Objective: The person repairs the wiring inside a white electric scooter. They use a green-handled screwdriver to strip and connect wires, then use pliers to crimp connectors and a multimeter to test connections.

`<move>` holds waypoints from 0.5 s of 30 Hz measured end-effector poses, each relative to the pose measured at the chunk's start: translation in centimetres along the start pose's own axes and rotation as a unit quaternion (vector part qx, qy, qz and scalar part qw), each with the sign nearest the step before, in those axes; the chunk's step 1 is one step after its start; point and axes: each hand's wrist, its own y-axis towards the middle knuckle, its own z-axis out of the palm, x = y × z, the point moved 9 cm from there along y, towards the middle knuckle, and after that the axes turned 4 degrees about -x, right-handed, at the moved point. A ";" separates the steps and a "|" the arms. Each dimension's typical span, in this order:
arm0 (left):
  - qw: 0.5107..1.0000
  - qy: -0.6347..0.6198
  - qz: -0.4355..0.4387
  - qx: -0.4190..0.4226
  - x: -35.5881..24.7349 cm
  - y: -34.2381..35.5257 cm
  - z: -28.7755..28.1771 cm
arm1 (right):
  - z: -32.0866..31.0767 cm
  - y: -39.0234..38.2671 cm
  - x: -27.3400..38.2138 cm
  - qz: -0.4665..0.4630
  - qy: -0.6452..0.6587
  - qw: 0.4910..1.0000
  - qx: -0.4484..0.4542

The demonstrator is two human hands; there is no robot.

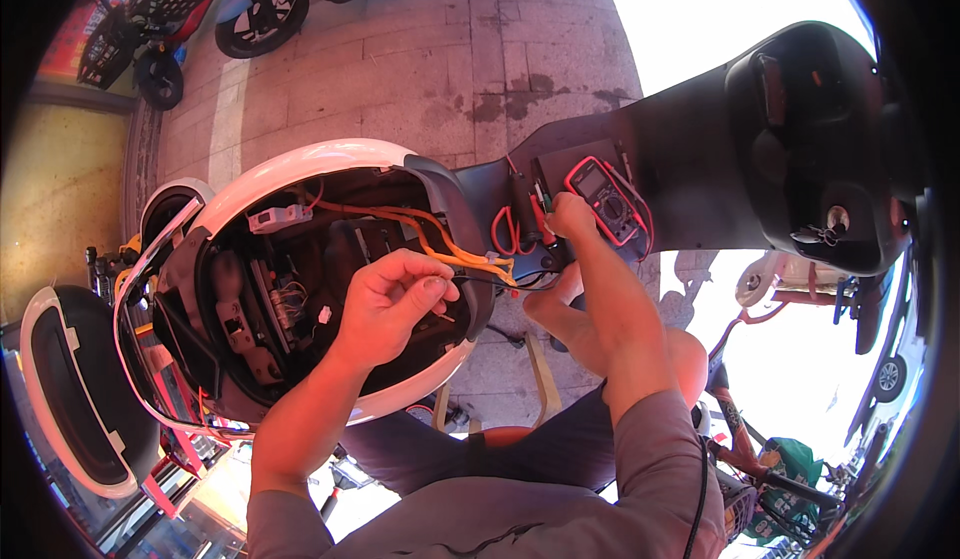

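Observation:
A white-bodied scooter [300,161] lies across my front with its seat compartment [340,244] open. Over the right rim of that compartment, my left hand [395,304] is closed, thumb against curled fingers. From its fingertips a thin black wire [485,278] runs right, beside a bundle of orange-sleeved cables [440,241]. My right hand [572,217] is closed over the black floorboard, next to a red-edged multimeter [605,199]. Its fingers hide most of what they hold; something small and green shows at their edge. A looped red lead [506,231] lies to its left.
Inside the compartment are a white connector box [280,219] and exposed wiring. The scooter's black front panel [820,149] rises at right, with keys [822,232] hanging there. Parked two-wheelers [262,24] stand far left. A green bag [790,474] sits at lower right.

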 end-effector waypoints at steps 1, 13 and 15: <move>1.000 -0.017 0.005 0.005 -0.1 0.1 0.0 | -0.9 0.1 -0.2 -0.005 0.007 1.000 -0.009; 0.987 -0.151 0.059 -0.001 -3.4 -1.0 1.2 | -21.5 -17.3 18.8 -0.332 0.409 0.843 0.112; 0.986 -0.126 0.105 -0.005 -5.2 -2.1 1.9 | -22.2 -23.5 22.2 -0.419 0.421 0.791 0.148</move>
